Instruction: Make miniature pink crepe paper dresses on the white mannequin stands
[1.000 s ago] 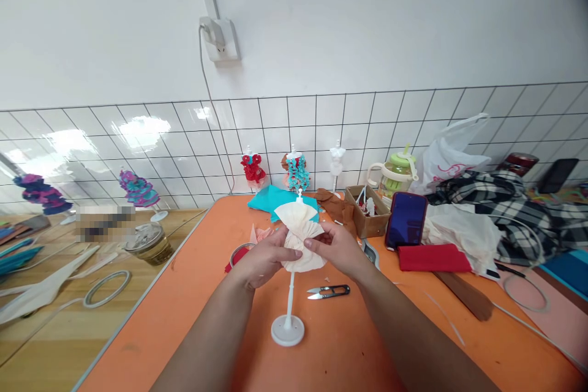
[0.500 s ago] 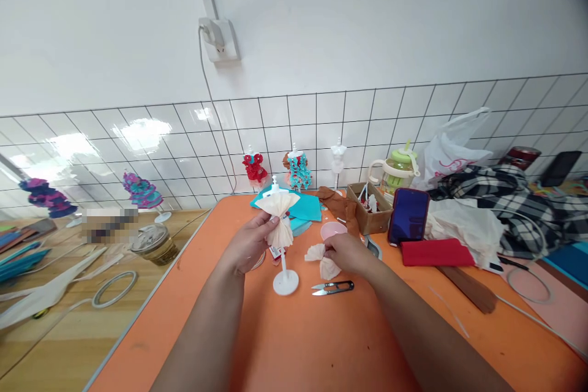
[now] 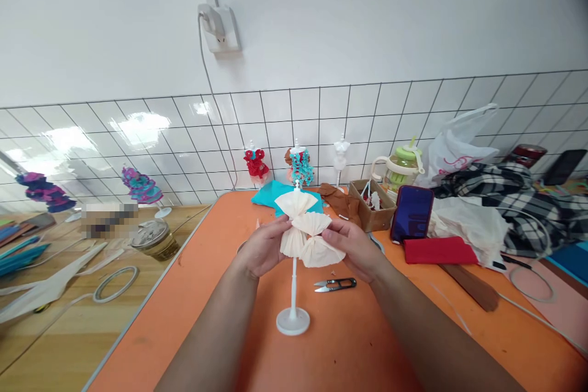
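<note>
A small white dress form [image 3: 293, 294] stands upright on its round base in front of me. One cream pleated bow [image 3: 296, 203], fabric or crepe paper, covers its bust. My left hand [image 3: 265, 248] is closed on this bow at the form's left side, fingertips partly hidden. From the right, my right hand [image 3: 356, 247] pinches the edge of a second cream bow [image 3: 324, 253], which overlaps the first one's front and lower part. Whether the two are joined cannot be seen. Black-handled thread snips [image 3: 337, 284] lie on the orange table, below my right hand.
Behind stand a red-dressed form [image 3: 256, 164], a turquoise-trimmed form [image 3: 301, 165] and a bare white form [image 3: 340, 159]. Turquoise material [image 3: 271, 194], brown cloth [image 3: 342, 202], a cardboard box [image 3: 379, 215], a phone [image 3: 412, 214] and a folded red piece [image 3: 440, 251] lie around the right and back.
My right hand has lifted the second bow off the table and brought it left against the one on the dress form. The form now stands nearer to me.
</note>
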`<state>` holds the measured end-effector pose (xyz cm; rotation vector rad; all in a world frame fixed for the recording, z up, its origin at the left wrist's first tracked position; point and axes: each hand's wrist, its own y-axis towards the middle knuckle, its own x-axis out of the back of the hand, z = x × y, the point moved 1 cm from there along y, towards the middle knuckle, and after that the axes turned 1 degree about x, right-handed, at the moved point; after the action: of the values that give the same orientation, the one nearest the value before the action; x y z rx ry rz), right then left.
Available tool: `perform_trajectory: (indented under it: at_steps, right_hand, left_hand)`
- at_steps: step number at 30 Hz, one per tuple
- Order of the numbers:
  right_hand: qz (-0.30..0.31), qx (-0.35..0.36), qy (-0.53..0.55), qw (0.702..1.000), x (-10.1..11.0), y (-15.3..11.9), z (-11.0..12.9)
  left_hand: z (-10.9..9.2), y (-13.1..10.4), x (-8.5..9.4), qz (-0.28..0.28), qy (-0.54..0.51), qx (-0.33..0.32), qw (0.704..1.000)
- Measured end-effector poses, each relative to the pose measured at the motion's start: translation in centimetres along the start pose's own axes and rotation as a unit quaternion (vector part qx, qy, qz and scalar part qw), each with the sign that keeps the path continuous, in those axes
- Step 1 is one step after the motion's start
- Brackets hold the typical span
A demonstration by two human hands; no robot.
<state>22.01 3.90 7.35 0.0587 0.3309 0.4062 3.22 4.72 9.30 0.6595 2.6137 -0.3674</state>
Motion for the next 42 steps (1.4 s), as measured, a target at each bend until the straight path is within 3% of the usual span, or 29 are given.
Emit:
perform_trajectory:
  at_steps: [4, 9, 12, 14, 16, 20, 24, 26, 29, 32, 35, 37, 39, 40, 42]
  right_hand:
    - [-0.087, 0.028, 0.015, 0.996, 0.4, 0.2, 0.0]
    - [-0.082, 0.024, 0.048, 0.995, 0.7, 0.5, -0.1]
    - [-0.05, 0.001, 0.035, 0.998, 2.0, 0.7, 0.2]
    - [-0.045, -0.019, -0.009, 0.999, 3.7, 1.0, 0.0]
    - [-0.08, -0.025, -0.104, 0.991, 5.6, 1.5, -0.7]
    - [-0.146, -0.041, -0.307, 0.939, 7.4, 2.5, -2.7]
    - [-0.198, 0.057, -0.36, 0.91, 4.9, 2.1, -2.5]
    - [-0.152, 0.103, -0.348, 0.919, 2.9, 1.5, -1.8]
    - [-0.087, 0.103, -0.322, 0.937, 0.5, 0.7, -0.9]
    - [-0.083, 0.096, -0.302, 0.945, 0.2, 0.5, -0.5]
    - [-0.073, 0.085, -0.317, 0.942, 1.8, 0.9, -0.3]
    - [-0.091, 0.047, -0.435, 0.895, 3.7, 1.3, -0.4]
    - [-0.094, -0.023, -0.593, 0.799, 5.4, 1.6, -1.0]
    - [-0.089, -0.049, -0.635, 0.765, 6.0, 1.6, -1.6]
    - [-0.081, -0.078, -0.681, 0.724, 6.5, 1.7, -2.8]
  left_hand:
    - [0.5, -0.1, -0.9, 0.028, -0.027, 0.011, 0.999]
    - [0.8, 0.1, -1.7, 0.026, -0.042, 0.023, 0.999]
    - [0.6, 0.3, -1.5, 0.006, -0.029, 0.008, 1.0]
    - [0.3, 0.4, -1.0, -0.019, -0.029, -0.008, 0.999]
    - [0.1, 0.5, -0.4, -0.039, -0.03, -0.02, 0.999]
    - [0.0, 0.5, 0.1, -0.047, -0.006, -0.034, 0.998]
    - [0.4, 0.6, -0.4, -0.054, 0.037, -0.044, 0.997]
    - [0.8, 0.7, -0.8, -0.061, 0.076, -0.046, 0.994]
    - [1.2, 0.8, -1.5, -0.061, 0.146, -0.073, 0.985]
    - [1.4, 0.9, -1.9, -0.063, 0.179, -0.097, 0.977]
    - [1.2, 0.9, -1.7, -0.098, 0.172, -0.114, 0.974]
    - [0.9, 0.9, -1.2, -0.103, 0.137, -0.127, 0.977]
    - [0.6, 1.0, -0.7, -0.087, 0.087, -0.124, 0.985]
    - [0.5, 1.1, -0.3, -0.077, 0.061, -0.111, 0.989]
    - [0.8, 1.1, 0.4, -0.074, 0.004, -0.074, 0.994]
